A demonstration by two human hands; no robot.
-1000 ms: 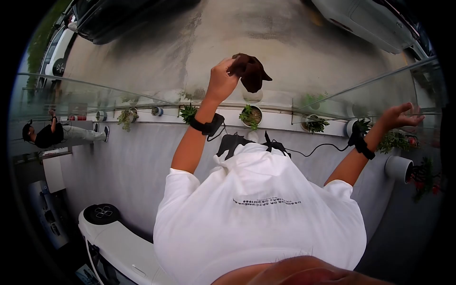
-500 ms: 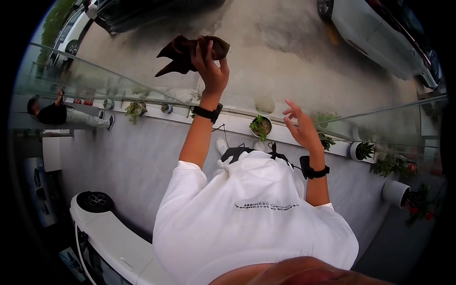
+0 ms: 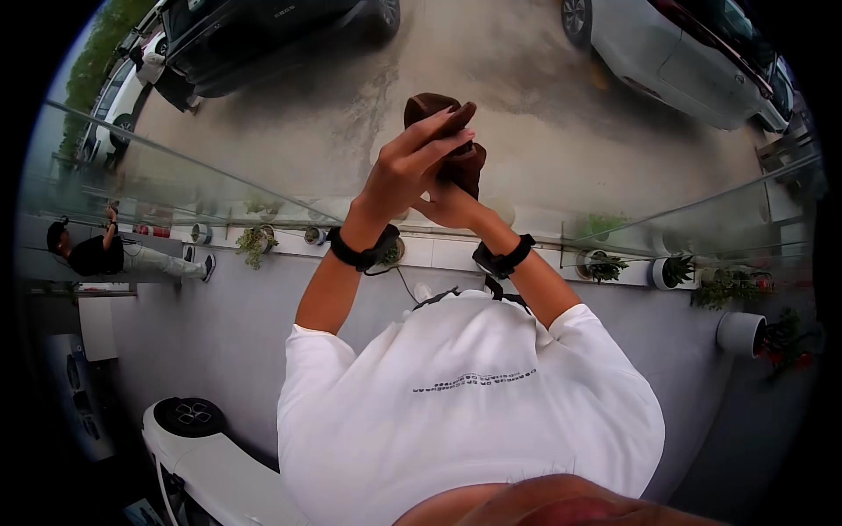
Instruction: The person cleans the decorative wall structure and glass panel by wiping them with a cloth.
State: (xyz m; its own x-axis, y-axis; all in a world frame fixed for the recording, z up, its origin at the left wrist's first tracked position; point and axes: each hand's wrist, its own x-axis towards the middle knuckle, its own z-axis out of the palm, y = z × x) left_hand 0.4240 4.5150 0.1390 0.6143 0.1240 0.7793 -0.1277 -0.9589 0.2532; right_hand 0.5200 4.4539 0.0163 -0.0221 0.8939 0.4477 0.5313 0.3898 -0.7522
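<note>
A dark brown cloth point(image 3: 467, 167) is bunched up in front of me, before the glass pane. My left hand point(image 3: 405, 171) is closed on it from the left, fingers stretched over its upper folds. Lower down, my right hand point(image 3: 452, 207) meets the left one and grips the cloth's lower part; most of its fingers are hidden behind the cloth and the left hand. Both wrists wear black bands.
Glass panels point(image 3: 210, 175) rise ahead, over a white ledge point(image 3: 445, 254) with several potted plants point(image 3: 254, 241). Beyond stand a black car point(image 3: 272, 39) and a silver car point(image 3: 675, 61). A person point(image 3: 96, 256) is at left; a white car point(image 3: 215, 460) is behind me.
My left hand has brought the cloth right and slightly down. My right hand, empty and apart before, has moved up and left to join it on the cloth.
</note>
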